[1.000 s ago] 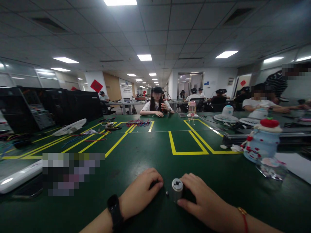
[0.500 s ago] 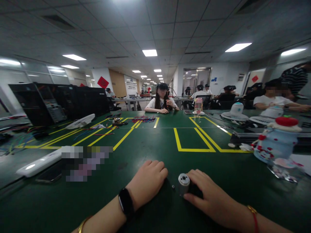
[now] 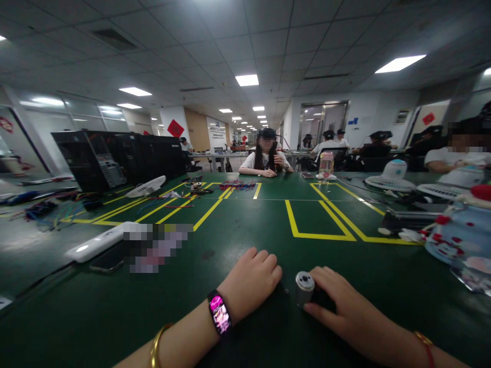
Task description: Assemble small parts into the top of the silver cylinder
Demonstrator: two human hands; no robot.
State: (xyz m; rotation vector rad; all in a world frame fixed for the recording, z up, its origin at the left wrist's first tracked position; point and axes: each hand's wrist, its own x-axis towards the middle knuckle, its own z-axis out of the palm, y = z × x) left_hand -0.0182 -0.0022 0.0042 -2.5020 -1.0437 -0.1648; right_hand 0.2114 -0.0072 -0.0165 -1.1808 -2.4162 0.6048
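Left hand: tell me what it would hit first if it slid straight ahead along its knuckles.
The left hand points up-table and slightly right. Bare green table lies ahead, then the yellow floor-tape rectangle; nothing solid seems to stand in that line, though depth is unclear.

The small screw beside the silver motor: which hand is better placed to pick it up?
Probably the left hand. The right hand already grips the silver motor, while the left rests closed on the green table next to the small screw.

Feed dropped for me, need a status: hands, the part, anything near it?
Right hand gripping small metal cylinder, lying on green table. Left hand closed, resting beside it. Tiny screw-like bit between hands.
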